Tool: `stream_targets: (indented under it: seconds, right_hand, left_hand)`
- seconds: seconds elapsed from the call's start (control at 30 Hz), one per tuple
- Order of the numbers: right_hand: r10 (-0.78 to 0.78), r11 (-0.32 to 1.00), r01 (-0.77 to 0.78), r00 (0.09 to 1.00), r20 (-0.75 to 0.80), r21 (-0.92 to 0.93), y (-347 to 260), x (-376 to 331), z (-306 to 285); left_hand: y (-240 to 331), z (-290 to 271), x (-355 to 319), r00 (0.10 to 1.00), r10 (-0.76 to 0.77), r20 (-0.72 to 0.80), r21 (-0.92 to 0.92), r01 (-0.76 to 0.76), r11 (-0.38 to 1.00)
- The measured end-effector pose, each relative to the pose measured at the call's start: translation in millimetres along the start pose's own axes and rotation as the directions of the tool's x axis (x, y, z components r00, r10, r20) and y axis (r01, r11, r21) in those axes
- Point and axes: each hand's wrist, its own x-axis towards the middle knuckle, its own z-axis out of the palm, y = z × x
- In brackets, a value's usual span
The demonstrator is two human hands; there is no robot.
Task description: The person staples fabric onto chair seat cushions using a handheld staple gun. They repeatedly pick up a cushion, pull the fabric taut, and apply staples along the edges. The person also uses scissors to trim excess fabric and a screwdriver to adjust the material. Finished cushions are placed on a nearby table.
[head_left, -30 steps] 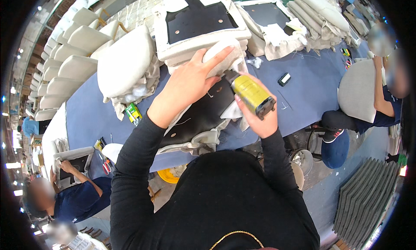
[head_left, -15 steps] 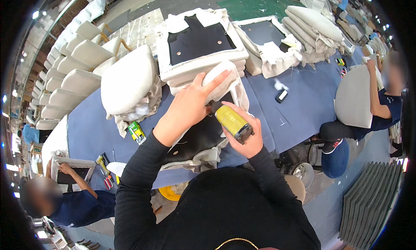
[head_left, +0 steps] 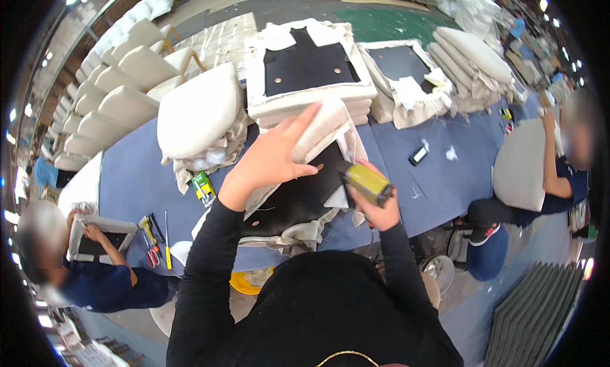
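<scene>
In front of me lies an upholstered chair panel with a black backing (head_left: 289,198) and loose beige fabric round its edges. My left hand (head_left: 270,154) rests over its far left side, fingers spread, at the folded fabric rim (head_left: 324,132). The fingers do not grip the cloth. My right hand (head_left: 382,211) is wrapped round a yellow and black staple gun (head_left: 368,183), blurred by motion, at the panel's right side. The gun's nose is near a white flap of cloth (head_left: 338,197) and appears apart from the backing.
A stack of padded panels (head_left: 311,103) stands behind, with a cream cushion (head_left: 200,109) to its left. A green box (head_left: 203,189), screwdriver (head_left: 168,246) and scissors (head_left: 153,258) lie leftward; a black device (head_left: 418,155) lies rightward. Co-workers hold panels at both sides.
The staple gun has moved right and down, away from the fabric rim. My left hand has shifted slightly left and its thumb now shows stretched out. The whole view has shifted a little.
</scene>
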Motion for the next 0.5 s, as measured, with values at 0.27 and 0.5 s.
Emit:
stream_targets:
  seconds: [0.27,0.5]
  right_hand:
    - [-0.187,0.766,-0.152,0.877,-0.443,-0.625,264,-35,-121]
    - [0.601,0.753,-0.639,0.766,0.23,0.16,261,-6,-72]
  left_hand:
    - [11,-20,-98,0.934,-0.305,-0.188,-0.226,0.261,0.939]
    - [19,-4,-237,0.811,-0.347,-0.471,-0.257,0.25,0.934]
